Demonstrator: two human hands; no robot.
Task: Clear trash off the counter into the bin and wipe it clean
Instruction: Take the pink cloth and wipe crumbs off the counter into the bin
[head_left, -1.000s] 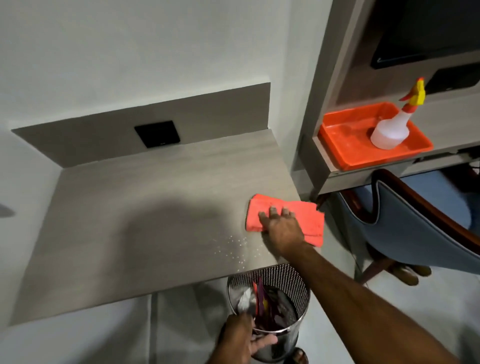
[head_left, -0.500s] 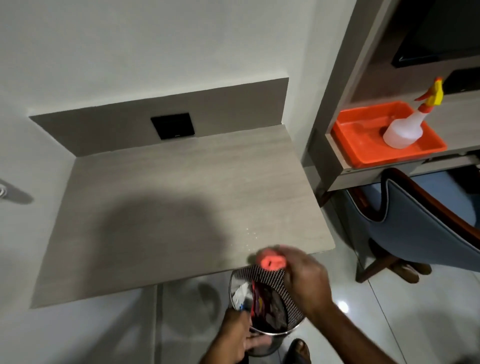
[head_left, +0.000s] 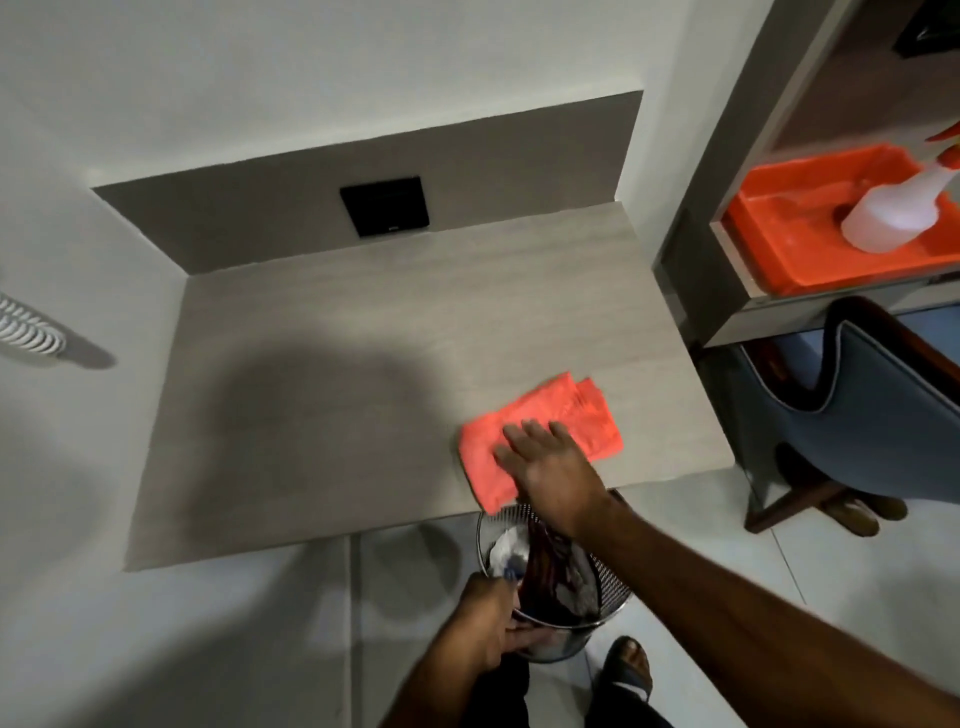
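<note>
At the front right corner of the bench (head_left: 363, 364), your right hand (head_left: 556, 467) lies flat and open-fingered on an orange cloth (head_left: 582, 421), pressing it down to wipe. Your left hand (head_left: 488, 623) closes its grip on the rim of a wire bin (head_left: 613, 582), likely held just under the edge to catch debris. The bin holds crumpled paper and dark wrappers.

spray bottle (head_left: 901, 205) top – cropped, bin (head_left: 613, 582) part-hidden
</note>
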